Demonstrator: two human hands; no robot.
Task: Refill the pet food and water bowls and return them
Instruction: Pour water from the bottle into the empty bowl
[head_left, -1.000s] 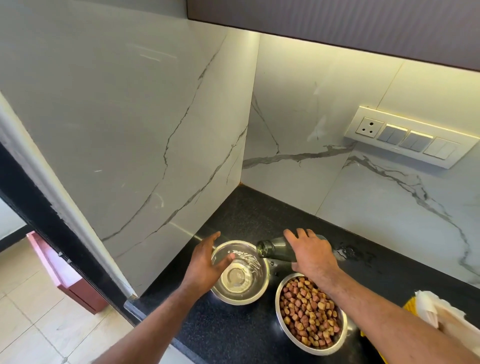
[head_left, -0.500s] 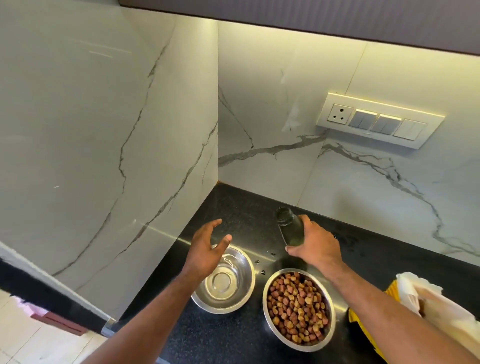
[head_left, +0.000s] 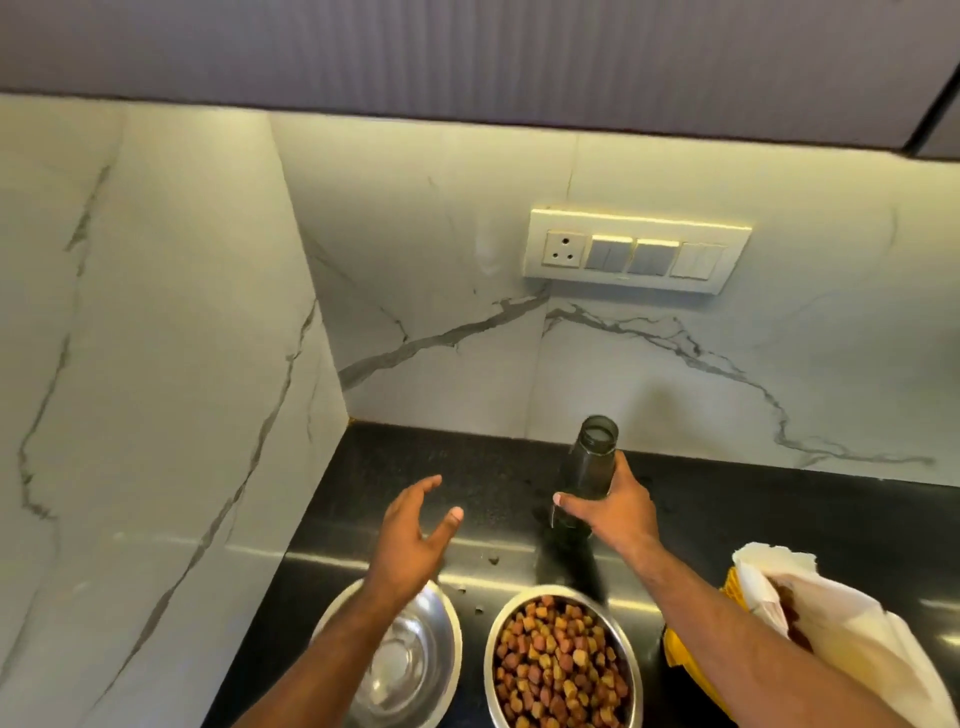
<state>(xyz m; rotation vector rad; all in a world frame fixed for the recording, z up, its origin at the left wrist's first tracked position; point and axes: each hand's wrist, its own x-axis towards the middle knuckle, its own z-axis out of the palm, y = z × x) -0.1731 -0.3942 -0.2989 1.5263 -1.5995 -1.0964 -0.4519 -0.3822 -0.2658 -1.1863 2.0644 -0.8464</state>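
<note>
A black speckled surface (head_left: 779, 525) runs into a corner of pale veined marble, with a switch plate (head_left: 636, 252) on the back wall under a dark cabinet. A second ago the dark bottle (head_left: 589, 467) lay tipped on its side over the water bowl (head_left: 441, 631), its mouth at the rim; now it stands upright, mouth open to the ceiling, carried back toward the wall beyond the bowls. The right hand (head_left: 618, 512) is wrapped around its lower body, thumb across the front, and whether its base has reached the surface cannot be told. The left hand (head_left: 415, 535), which had been steadying the water bowl's rim, has lifted off and hangs spread and empty above and beyond that bowl, touching nothing.

The water bowl sits below the left forearm, just beside the food bowl (head_left: 563, 660), which lies between the two forearms and is heaped with brown kibble. A few loose bits of kibble (head_left: 478, 587) lie on the surface just past the bowls. A yellow and white bag (head_left: 831, 618) slumps to the outside of the right forearm.

Taken together, the pouring looks finished: both bowls appear filled. What likely remains is parting with the bottle and carrying the bowls back. How much water the steel bowl holds is hard to judge through the glare, so it probably wants a level lift.
</note>
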